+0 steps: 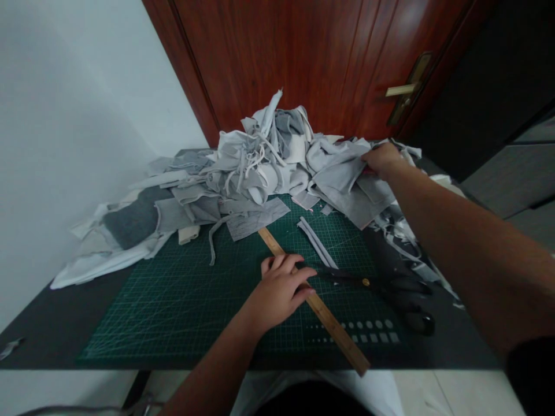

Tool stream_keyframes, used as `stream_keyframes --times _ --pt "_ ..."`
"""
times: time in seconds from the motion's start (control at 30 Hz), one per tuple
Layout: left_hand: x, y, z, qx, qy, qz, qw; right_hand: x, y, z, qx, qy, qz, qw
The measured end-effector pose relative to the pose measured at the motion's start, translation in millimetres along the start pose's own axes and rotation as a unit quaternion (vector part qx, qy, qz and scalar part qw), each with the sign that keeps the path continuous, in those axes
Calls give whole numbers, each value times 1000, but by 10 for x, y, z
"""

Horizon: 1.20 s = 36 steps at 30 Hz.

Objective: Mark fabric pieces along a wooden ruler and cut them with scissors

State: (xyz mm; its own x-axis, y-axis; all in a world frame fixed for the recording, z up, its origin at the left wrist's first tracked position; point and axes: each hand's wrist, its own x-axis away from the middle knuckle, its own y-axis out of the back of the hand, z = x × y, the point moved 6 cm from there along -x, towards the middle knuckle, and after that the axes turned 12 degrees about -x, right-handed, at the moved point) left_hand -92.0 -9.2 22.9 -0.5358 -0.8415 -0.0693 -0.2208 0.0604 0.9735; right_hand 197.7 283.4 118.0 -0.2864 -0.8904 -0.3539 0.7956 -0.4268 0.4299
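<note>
My left hand [280, 289] lies over a wooden ruler [332, 323] on the green cutting mat, its fingers curled about the ruler's edges. Far to the right, my right hand [384, 159] is closed on a piece of grey fabric [342, 167] at the right part of a heap of grey and white fabric scraps [264, 173]. Its fingertips are partly hidden. Black scissors [366, 282] rest on the mat just right of my left hand, blades toward it. Two thin grey fabric strips [316, 242] lie above the scissors.
The green cutting mat [173, 312] covers much of the dark table [39, 323]. Fabric scraps line its back and left side, and thin offcuts [403, 237] lie at the right. Behind the table stand a brown door [281, 58] with a handle [401, 90] and a white wall [87, 86].
</note>
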Motion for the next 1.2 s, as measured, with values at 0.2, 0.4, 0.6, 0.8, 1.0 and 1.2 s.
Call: stream_keyframes --times 0.2,0.4,0.6,0.8,1.0,1.2 --pt "-67 -56 -110 -28 -9 -21 999 533 86 268 192 65 -53 978" --pt "-119 -113 -179 -60 1 -46 997 1715 -466 541 216 198 305 906" --pt "-147 -134 -228 -77 1 -44 996 2195 -702 332 263 155 355 883" --pt "-166 -121 -202 -29 2 -42 999 2205 -760 368 244 117 362 892" --pt "-162 -102 -138 33 25 -39 998 1646 27 681 158 121 141 970" --pt "-159 -82 -96 58 42 -45 996 877 1307 165 229 -39 -38 972"
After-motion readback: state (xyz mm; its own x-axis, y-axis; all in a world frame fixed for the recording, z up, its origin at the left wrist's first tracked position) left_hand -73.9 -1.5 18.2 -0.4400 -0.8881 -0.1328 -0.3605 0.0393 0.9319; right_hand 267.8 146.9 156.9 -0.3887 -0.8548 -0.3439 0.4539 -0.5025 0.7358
